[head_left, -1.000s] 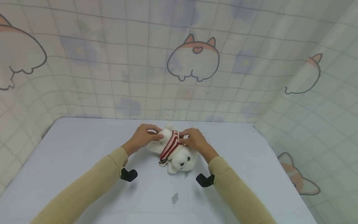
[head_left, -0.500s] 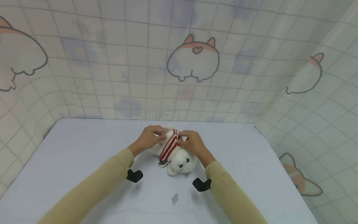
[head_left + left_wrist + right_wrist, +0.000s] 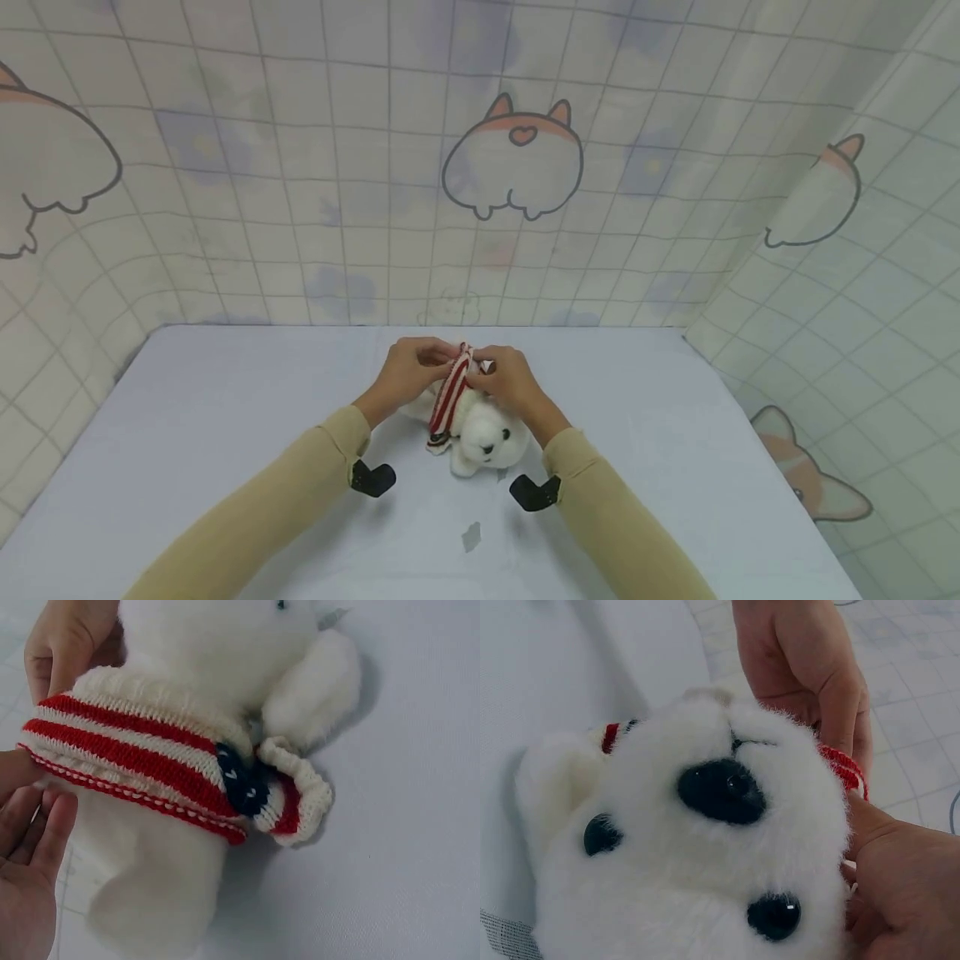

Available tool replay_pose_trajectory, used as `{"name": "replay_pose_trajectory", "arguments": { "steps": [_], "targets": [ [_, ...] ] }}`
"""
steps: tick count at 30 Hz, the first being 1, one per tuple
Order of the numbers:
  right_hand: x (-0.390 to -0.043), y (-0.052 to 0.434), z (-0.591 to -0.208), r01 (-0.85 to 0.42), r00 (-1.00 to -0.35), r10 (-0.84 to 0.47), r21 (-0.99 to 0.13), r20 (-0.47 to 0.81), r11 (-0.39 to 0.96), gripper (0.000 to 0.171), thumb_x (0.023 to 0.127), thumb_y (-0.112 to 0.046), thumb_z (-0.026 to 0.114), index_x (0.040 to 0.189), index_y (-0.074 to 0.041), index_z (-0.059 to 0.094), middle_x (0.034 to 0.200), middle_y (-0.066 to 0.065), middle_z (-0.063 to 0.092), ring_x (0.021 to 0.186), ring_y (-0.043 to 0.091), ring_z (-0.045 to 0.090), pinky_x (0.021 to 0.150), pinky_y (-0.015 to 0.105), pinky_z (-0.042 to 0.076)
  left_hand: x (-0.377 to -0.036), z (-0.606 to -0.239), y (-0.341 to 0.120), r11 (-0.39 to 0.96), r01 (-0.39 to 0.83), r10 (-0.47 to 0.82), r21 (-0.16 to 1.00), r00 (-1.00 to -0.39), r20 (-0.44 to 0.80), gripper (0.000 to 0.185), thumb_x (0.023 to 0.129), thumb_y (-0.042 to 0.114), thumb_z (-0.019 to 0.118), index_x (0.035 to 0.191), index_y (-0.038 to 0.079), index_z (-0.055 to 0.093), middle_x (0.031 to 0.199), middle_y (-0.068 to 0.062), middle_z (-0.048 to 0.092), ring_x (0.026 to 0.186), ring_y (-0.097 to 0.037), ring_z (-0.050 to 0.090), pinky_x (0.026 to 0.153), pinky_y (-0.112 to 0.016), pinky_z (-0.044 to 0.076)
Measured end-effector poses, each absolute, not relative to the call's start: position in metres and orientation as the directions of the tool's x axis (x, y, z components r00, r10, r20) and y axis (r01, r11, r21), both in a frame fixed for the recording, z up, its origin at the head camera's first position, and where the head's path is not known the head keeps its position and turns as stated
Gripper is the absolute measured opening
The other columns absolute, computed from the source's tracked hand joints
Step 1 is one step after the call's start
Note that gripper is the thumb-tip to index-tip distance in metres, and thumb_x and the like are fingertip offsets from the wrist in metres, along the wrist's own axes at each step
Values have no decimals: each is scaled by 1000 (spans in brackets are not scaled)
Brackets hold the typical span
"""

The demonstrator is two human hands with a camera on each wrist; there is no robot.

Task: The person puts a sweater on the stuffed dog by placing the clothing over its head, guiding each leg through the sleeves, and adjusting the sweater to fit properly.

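Nearby, a grey scrap [image 3: 470, 536] lies on the table [image 3: 225, 400] before the plush bear [image 3: 487, 433].

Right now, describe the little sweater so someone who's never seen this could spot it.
On the pale table, between both hands, lies a white plush bear. The sweater is the knitted band bunched round its body: the only red-and-white striped thing there, with a dark blue patch.

No words, numbers, labels or brand marks can be read in any view. The only sign-like mark is a small pink heart [image 3: 522, 136] printed on the cartoon corgi rump on the far wall sheet [image 3: 300, 167], above the table.
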State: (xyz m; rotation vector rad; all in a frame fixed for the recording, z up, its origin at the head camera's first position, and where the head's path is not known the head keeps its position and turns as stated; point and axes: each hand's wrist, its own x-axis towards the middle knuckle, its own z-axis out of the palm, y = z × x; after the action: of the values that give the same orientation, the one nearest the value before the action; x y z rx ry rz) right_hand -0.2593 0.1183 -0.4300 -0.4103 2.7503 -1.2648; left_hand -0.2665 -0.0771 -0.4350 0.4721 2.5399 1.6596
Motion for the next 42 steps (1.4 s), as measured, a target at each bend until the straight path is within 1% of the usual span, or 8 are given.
{"name": "replay_pose_trajectory", "arguments": {
  "steps": [7,11,20,27,31,34,37,42],
  "targets": [
    [-265,118,-430,-220,-955,-295,-747,34,627,22,86,-16,69,107,-9,66,81,3,61,61,9,47,52,22,40,-265,-432,-73,276,156,346,948,-937,53,23,93,30,65,110,14,68,110,-6,71,99,-17,67,88,-39,54],
    [-266,115,-431,-188,-958,-288,-730,-13,657,22,84,-19,69,101,-10,58,85,3,58,68,12,48,56,23,41,-270,-432,-70,316,117,301,942,-953,18,21,92,29,67,102,10,68,100,-7,73,87,-13,68,80,-32,54],
    [-258,119,-431,-177,-977,-205,-730,51,660,16,89,-25,58,93,-16,46,86,4,57,75,17,52,62,28,44,-272,-434,-71,261,-123,168,958,-971,-171,15,100,20,52,104,5,54,113,-18,68,85,-14,66,72,-28,55],
    [-252,126,-435,-191,-982,-112,-815,155,548,12,91,-22,56,93,-16,46,89,5,59,71,16,53,61,28,45,-276,-455,-86,388,-139,90,911,-978,-188,17,101,22,48,105,6,50,108,-18,66,79,-14,62,62,-23,49],
    [-250,129,-433,-214,-977,-137,-811,166,545,11,94,-22,56,95,-17,47,84,4,57,71,15,51,61,27,44,-277,-460,-90,396,-129,83,909,-981,-175,16,101,22,49,104,7,50,100,-15,66,72,-11,58,58,-23,46],
    [-248,132,-427,-265,-963,-187,-787,192,557,15,94,-21,61,103,-16,50,93,6,60,76,16,54,63,27,45,-276,-460,-89,402,-105,97,910,-983,-156,17,100,25,52,103,8,52,92,-10,65,68,-11,54,56,-24,44],
    [-247,133,-422,-322,-945,-244,-758,219,567,26,91,-23,67,112,-16,54,110,7,63,83,17,59,69,28,49,-274,-457,-87,412,-48,123,910,-986,-108,21,98,30,56,103,10,57,90,-8,66,74,-15,56,64,-27,47],
    [-245,130,-422,-325,-936,-308,-749,169,577,48,84,-34,75,124,-18,53,123,2,60,98,18,60,77,31,51,-268,-454,-91,443,25,167,896,-984,-55,26,97,34,56,109,12,61,116,-8,66,113,-23,59,97,-40,47]
  ]
}}
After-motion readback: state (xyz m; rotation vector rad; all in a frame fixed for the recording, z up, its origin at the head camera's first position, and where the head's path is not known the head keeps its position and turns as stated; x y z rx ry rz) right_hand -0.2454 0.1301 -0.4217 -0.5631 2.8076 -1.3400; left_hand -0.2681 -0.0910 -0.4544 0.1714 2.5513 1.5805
